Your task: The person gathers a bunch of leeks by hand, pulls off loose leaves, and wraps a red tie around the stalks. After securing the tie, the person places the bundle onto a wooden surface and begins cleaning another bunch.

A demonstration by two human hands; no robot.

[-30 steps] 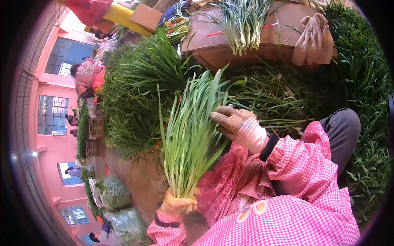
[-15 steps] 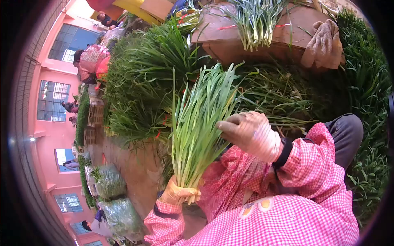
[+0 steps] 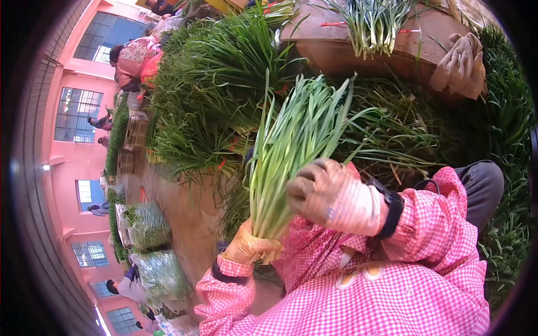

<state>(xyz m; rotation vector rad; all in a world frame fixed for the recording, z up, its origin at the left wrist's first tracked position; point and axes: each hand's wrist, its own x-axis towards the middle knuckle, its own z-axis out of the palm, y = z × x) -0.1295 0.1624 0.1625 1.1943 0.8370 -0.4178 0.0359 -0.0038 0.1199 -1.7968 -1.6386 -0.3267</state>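
Note:
My left hand (image 3: 253, 245), in a pale glove, is closed round the pale stem ends of a bunch of long, flat-leaved green stalks (image 3: 291, 134), which look like garlic greens or chives. The leaves fan out upward from the fist. Against the bunch's lower right side is my right hand (image 3: 336, 197), in a stained glove, its fingers curled toward the stems. Whatever lies inside those fingers is hidden.
A brown box (image 3: 330, 47) at the top carries more greens (image 3: 375, 28) and a crumpled glove (image 3: 460, 64). Heaped greens (image 3: 213, 84) lie to the left, loose stalks (image 3: 398, 129) beyond my hands. Plastic-wrapped bundles (image 3: 162, 274) and other people (image 3: 134, 61) are farther left.
My right hand has moved down and left along the bunch, toward the stems, and its fingers have curled more. The left hand keeps its hold. The whole view has shifted slightly.

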